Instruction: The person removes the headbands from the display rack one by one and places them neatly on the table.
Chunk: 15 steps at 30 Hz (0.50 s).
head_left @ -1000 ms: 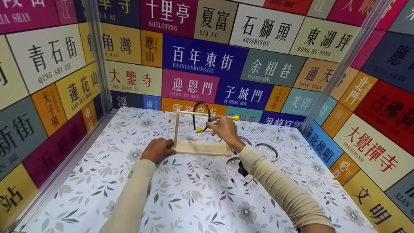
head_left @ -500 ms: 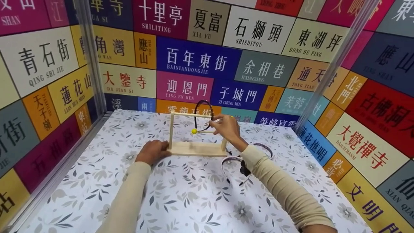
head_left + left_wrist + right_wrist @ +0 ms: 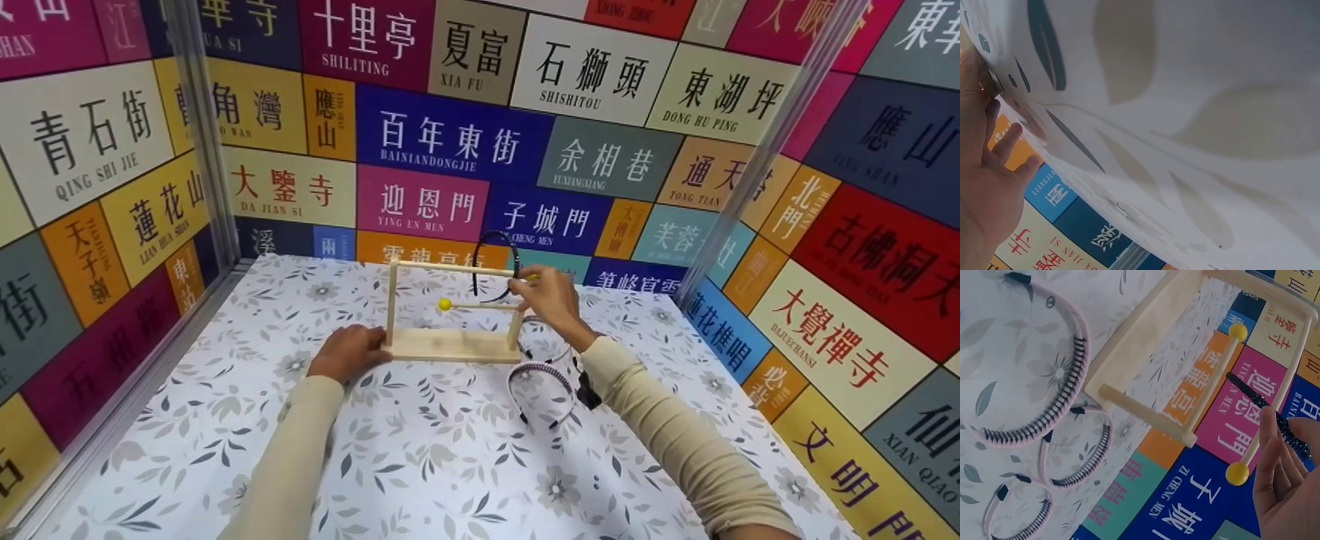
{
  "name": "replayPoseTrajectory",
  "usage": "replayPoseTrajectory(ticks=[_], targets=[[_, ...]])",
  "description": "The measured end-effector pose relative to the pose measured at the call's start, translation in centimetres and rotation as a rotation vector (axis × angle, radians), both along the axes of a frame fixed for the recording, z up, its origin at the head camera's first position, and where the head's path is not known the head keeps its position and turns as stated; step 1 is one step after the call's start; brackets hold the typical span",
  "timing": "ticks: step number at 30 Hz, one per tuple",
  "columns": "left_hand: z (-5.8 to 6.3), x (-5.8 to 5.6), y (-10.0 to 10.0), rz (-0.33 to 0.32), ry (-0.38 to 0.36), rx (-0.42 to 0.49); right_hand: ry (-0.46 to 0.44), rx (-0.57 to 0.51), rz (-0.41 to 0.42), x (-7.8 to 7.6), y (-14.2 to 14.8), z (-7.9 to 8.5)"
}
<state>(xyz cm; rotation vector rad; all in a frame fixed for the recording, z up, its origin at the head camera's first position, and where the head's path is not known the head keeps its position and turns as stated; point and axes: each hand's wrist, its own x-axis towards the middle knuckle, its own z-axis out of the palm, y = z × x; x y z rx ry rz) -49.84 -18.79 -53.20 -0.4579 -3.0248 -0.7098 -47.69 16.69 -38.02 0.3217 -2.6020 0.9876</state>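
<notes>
My right hand (image 3: 551, 304) pinches a dark, beaded headband (image 3: 1252, 391) near one end. In the head view its arch rises above the upper rod of a wooden stand (image 3: 454, 345); its free end points down between the two rods in the right wrist view. Whether it encircles the upper rod is hard to tell. A yellow ball (image 3: 1237, 473) tips that rod, close to my right fingers. Another yellow ball (image 3: 445, 304) tips the shorter lower rod. My left hand (image 3: 349, 351) grips the stand's left end; the left wrist view shows its other fingers spread loosely.
Several pale headbands with dark lacing lie right of the stand, one white headband (image 3: 541, 390) nearest the front. A floral cloth (image 3: 442, 465) covers the table. Walls with coloured signs (image 3: 454, 135) rise close behind and on both sides.
My right hand has moved the dark headband rightwards along the upper rod, away from the lower rod's yellow ball. The left hand stays at the stand's left end. The head view has shifted slightly.
</notes>
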Motion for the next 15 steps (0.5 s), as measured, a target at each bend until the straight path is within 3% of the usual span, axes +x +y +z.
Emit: replayPoseTrajectory(ticks=[15], targets=[[-0.1,-0.3,0.2,0.029,-0.063,0.014,0.02,0.023,-0.045,0.2,3.9,0.3]])
